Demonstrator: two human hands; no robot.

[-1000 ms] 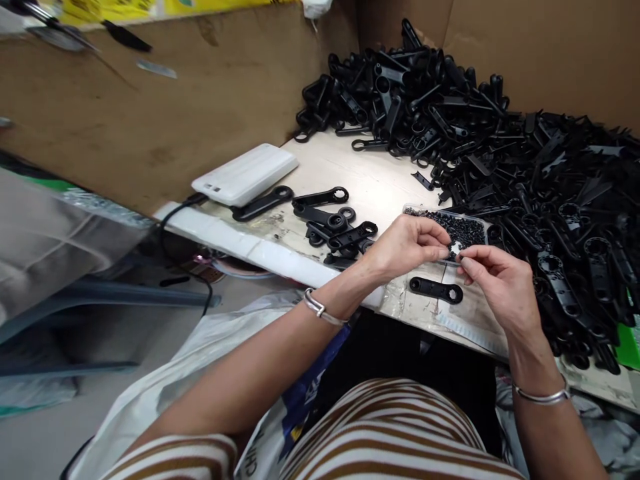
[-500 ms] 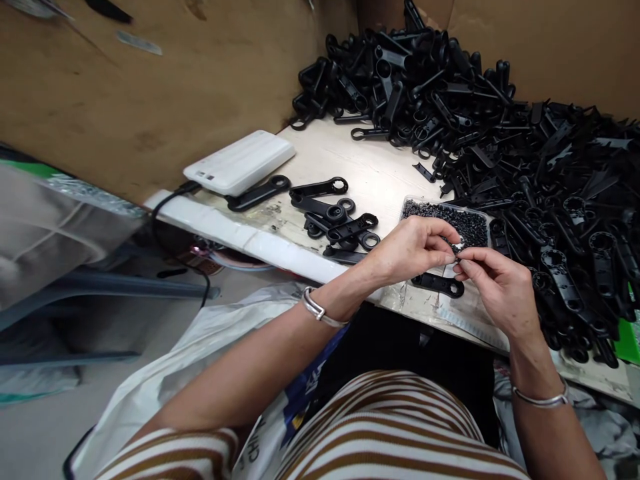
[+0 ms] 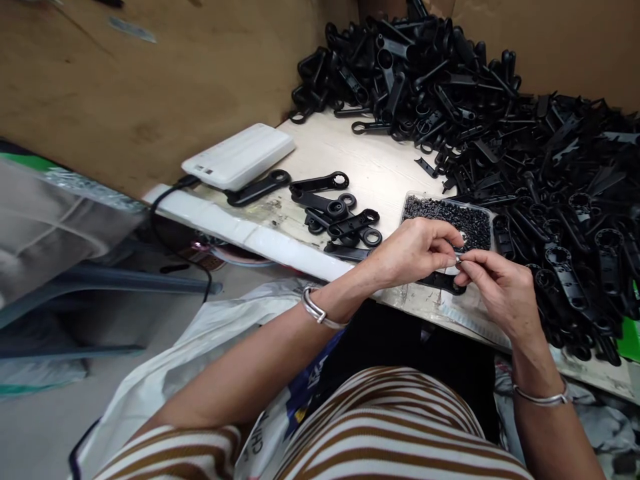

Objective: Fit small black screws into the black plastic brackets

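My left hand (image 3: 413,250) and my right hand (image 3: 500,287) meet fingertip to fingertip over the front edge of the table. Both are closed in a pinch around something tiny that I cannot make out between the fingertips. Just behind the fingers stands a clear plastic box (image 3: 450,213) filled with small black pieces. Below my left fingers a black plastic arm-shaped part (image 3: 443,281) lies on the table, partly hidden by the hand. Several similar black parts (image 3: 345,220) with ring ends lie in a loose group left of my left hand.
A large heap of black plastic parts (image 3: 450,87) covers the back and right of the table. A white power-bank-like device (image 3: 240,157) with a black cable (image 3: 155,223) lies at the left. Cardboard walls (image 3: 175,80) stand behind. White padding (image 3: 250,230) lines the front edge.
Both hands stay pinched together in nearly the same place, with small finger movements. The left hand now covers more of the black part below it. The view has shifted slightly.
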